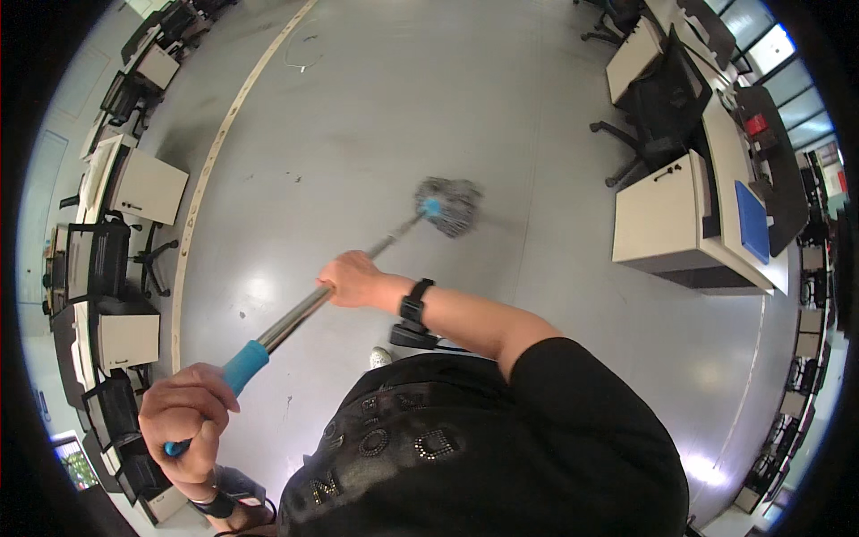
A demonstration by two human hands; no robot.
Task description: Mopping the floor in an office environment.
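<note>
A mop with a metal pole (295, 318) runs slantwise from the lower left to the middle of the view. My left hand (188, 421) is closed around the blue grip (246, 368) at its upper end. Farther down, my right hand (350, 278) grips the bare metal pole. The grey string mop head (455, 207), joined to the pole by a light blue socket, lies on the grey floor and looks slightly blurred. Both wrists bear black straps with a device attached. Part of one shoe (380, 358) shows below my right forearm.
Desks with a white cabinet (654, 218) and a black office chair (661, 101) stand on the right. More cabinets (149, 184) and chairs (100, 258) line the left side, beside a pale floor strip (215, 144). A thin loop of cable (302, 67) lies on the floor ahead.
</note>
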